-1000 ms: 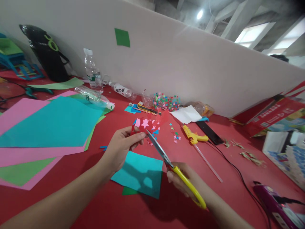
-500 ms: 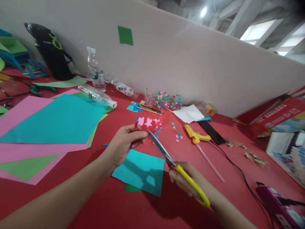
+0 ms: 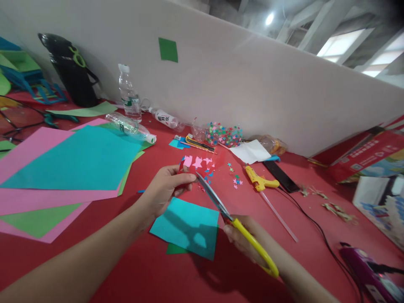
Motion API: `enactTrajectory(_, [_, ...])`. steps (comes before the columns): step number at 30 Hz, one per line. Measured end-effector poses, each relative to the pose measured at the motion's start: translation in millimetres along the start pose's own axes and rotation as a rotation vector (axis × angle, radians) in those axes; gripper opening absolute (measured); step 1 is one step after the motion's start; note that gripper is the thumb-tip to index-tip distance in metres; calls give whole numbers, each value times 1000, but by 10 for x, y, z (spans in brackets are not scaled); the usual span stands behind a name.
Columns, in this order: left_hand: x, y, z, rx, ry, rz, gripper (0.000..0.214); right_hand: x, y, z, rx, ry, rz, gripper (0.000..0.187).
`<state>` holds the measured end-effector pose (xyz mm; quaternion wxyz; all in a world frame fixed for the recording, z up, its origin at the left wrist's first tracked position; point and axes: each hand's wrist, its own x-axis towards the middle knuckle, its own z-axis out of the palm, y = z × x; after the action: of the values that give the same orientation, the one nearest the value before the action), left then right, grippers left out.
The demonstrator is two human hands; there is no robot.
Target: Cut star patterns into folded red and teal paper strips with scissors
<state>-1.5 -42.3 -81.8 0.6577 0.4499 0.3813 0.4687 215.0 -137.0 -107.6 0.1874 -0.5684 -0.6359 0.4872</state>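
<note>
My left hand [image 3: 166, 190] pinches a small piece of red paper [image 3: 198, 165] with star-shaped holes cut in it, held just above the red table. My right hand [image 3: 248, 242] grips yellow-handled scissors [image 3: 235, 225], whose blade tips meet the red paper's lower edge beside my left thumb. A turquoise paper square [image 3: 186, 227] lies flat under both hands, with a green sheet peeking out beneath it. Tiny cut-out stars [image 3: 235, 179] are scattered just beyond the red paper.
Large turquoise, pink and green sheets [image 3: 69, 168] cover the left. Plastic bottles [image 3: 129, 94], a pile of coloured stars [image 3: 224, 134], white paper [image 3: 251, 151], a yellow glue gun [image 3: 260, 181] with black cord, a phone [image 3: 280, 174], a purple device [image 3: 366, 273] and boxes [image 3: 372, 155] lie around. A white partition [image 3: 252, 84] runs behind.
Both hands keep their grips; the scissors stay at the red paper's edge. The view has drifted slightly, shifting everything a little to the right.
</note>
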Motion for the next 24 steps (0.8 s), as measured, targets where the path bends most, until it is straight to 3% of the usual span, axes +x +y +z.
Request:
enactTrajectory(11, [6,-12,-19,-17,7,-29,16,19,-22,16,71,-31,64,56])
enactTrajectory(24, [8,-36,-17,-36,17,-49,16,28,-9,15,132,-38,68,43])
